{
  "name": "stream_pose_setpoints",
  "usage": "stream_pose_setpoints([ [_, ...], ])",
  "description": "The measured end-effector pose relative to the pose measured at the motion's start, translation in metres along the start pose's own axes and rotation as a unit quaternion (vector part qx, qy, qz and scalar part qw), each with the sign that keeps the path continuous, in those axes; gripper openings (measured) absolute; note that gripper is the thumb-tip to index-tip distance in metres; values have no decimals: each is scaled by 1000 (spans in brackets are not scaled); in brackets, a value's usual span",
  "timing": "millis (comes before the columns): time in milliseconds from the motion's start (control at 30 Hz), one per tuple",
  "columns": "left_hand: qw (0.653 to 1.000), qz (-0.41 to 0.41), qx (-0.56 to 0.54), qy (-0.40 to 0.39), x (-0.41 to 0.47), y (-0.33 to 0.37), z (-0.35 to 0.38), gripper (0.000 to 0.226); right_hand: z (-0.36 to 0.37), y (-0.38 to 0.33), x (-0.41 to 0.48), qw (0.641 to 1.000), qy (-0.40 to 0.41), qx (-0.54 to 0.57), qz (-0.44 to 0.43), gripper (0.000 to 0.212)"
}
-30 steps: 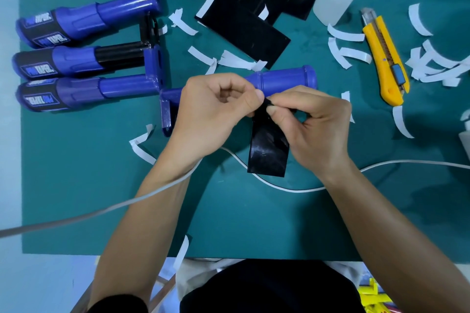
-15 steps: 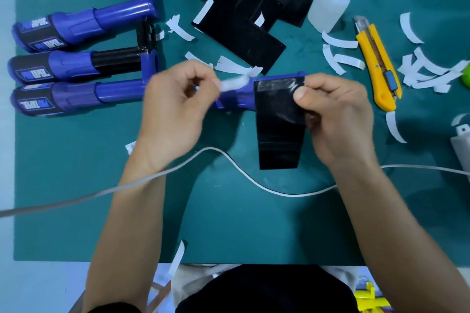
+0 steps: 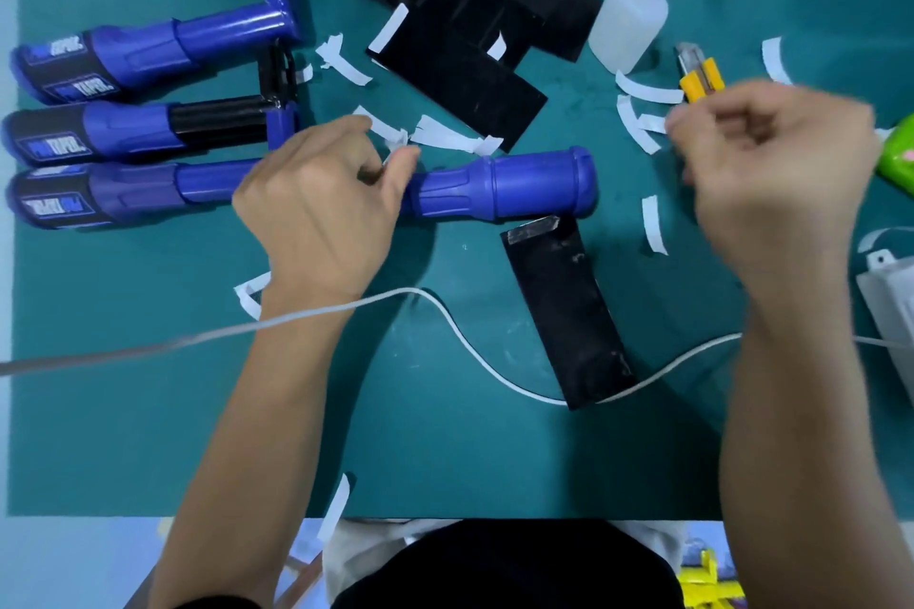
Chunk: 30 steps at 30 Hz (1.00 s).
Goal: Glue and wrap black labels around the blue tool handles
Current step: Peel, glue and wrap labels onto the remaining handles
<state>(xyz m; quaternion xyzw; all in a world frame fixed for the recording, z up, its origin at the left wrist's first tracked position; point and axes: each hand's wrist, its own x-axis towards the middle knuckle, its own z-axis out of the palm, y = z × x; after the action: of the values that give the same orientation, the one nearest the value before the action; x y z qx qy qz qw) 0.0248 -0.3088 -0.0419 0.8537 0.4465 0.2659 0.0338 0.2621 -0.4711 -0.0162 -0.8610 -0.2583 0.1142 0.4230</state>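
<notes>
Black label (image 3: 564,312) is lying loose just below the blue tool handle (image 3: 504,185), its sticky edge touching it.
Left hand (image 3: 321,208) is gripping the handle's shaft; right hand (image 3: 771,173), blurred and curled right of the handle, is holding I cannot tell what. The label may be sticking crooked: a white cable (image 3: 445,317) is crossing its lower end, and backing strips (image 3: 445,139) are lying just above the handle.

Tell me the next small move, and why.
Probably bring the right hand to the black label and press its top edge onto the blue tool handle. The label lies flat on the mat, unwrapped, its shiny top strip just below the handle's thick end, while the left hand holds the handle. The right hand is blurred near the yellow knife; whether it holds anything is unclear.
</notes>
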Motion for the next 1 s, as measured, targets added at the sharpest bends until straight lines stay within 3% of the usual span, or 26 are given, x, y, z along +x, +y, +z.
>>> stream_pose_setpoints([
  [33,1000,7,-15,7,-2,-1,4,15,4,-3,11,1000,22,15,-14,19],
  [67,999,13,-33,0,-2,1,6,24,11,-8,22,1000,21,11,-20,26],
  [100,998,30,-57,-22,-3,0,10,38,21,-10,33,1000,-2,-2,-19,41],
  [167,984,48,-156,-71,-3,5,12,42,42,-13,50,997,-67,-36,-4,57],
  [267,953,42,-259,-153,-9,17,13,40,63,-11,58,993,-78,-85,-18,38],
  [333,940,84,-265,-197,-11,23,14,39,59,-10,55,995,-53,-76,-38,31],
  [400,939,95,-243,-222,-11,24,16,42,47,-9,43,997,-37,9,-61,29],
  [533,968,69,-85,-225,-9,23,19,68,21,-5,3,972,-63,207,-86,36],
  [633,971,66,-107,-204,-10,24,18,68,18,3,-12,964,-81,249,-45,39],
  [733,969,73,-136,-193,-15,25,16,55,19,6,-17,953,-104,284,-4,31],
  [800,966,62,-135,-212,-16,25,16,52,15,6,-19,925,-129,356,24,26],
  [900,961,46,-118,-248,-12,22,15,54,11,5,-19,852,-172,486,93,29],
  [1000,960,27,-146,-235,-14,21,17,53,10,6,-18,831,-183,513,112,32],
])
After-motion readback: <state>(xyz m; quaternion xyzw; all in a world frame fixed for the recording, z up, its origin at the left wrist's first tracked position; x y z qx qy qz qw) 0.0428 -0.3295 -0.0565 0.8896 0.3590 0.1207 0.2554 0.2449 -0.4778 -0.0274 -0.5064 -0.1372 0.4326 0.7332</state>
